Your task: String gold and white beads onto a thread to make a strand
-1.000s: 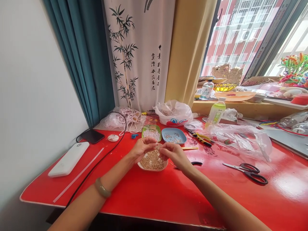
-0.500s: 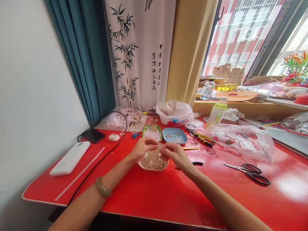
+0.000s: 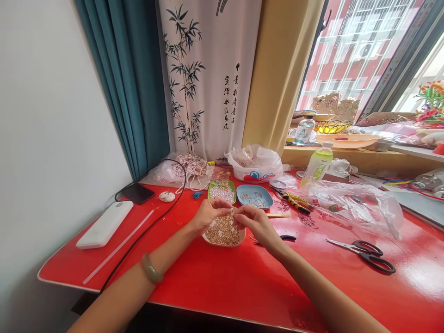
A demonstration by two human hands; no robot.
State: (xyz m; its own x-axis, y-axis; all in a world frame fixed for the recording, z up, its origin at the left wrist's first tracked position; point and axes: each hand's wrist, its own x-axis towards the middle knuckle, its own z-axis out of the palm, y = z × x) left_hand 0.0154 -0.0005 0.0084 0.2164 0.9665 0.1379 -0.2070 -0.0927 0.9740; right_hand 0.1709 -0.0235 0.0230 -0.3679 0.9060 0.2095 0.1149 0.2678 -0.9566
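Observation:
Over a shallow dish of gold beads, my two hands meet with their fingertips almost touching. My left hand pinches thumb against forefinger on a tiny pale piece that looks like a bead; it is too small to name surely. My right hand is closed in a pinch at the same spot, and what it grips cannot be made out. Just behind the hands are a green tray of white and gold beads and a blue tray with scattered small beads.
Scissors lie to the right, with yellow-black pliers behind. A drink bottle stands among plastic bags. On the left are a white power bank, a phone and a black cable. Bead strings lie at the back.
The whole view has shifted slightly, so things appear a little further right. Both hands keep their pinch above the gold beads, with little change in pose.

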